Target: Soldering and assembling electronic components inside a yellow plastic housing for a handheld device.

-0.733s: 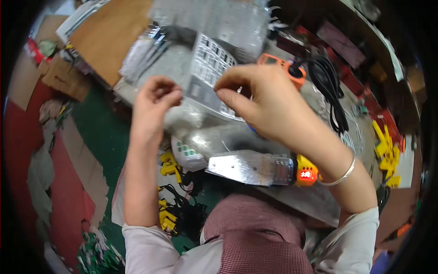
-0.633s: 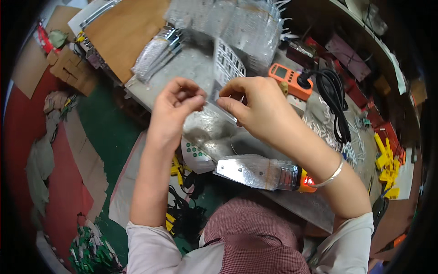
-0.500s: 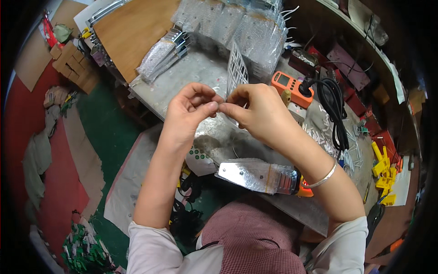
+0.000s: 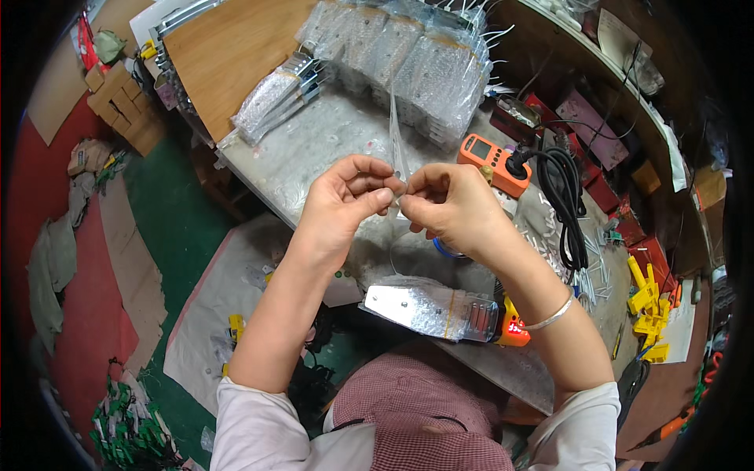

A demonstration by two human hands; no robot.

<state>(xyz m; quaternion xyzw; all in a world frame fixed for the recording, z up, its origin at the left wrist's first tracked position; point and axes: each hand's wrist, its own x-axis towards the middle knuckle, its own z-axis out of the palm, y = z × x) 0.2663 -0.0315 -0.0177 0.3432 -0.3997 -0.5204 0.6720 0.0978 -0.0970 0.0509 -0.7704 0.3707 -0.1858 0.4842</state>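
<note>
Left hand [image 4: 342, 200] and right hand [image 4: 452, 206] pinch clear plastic bag [image 4: 398, 149] edge-on above desk [image 4: 314, 149]; orange meter [image 4: 493, 163] just right; bubble-wrapped metal part [image 4: 430, 308] below.

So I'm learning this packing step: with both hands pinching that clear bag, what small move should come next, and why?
Probably pull the pinched sides apart to open the bag's mouth. The left hand and right hand each pinch the thin clear bag, which stands flat and edge-on above the bench; nothing shows inside it.
</note>
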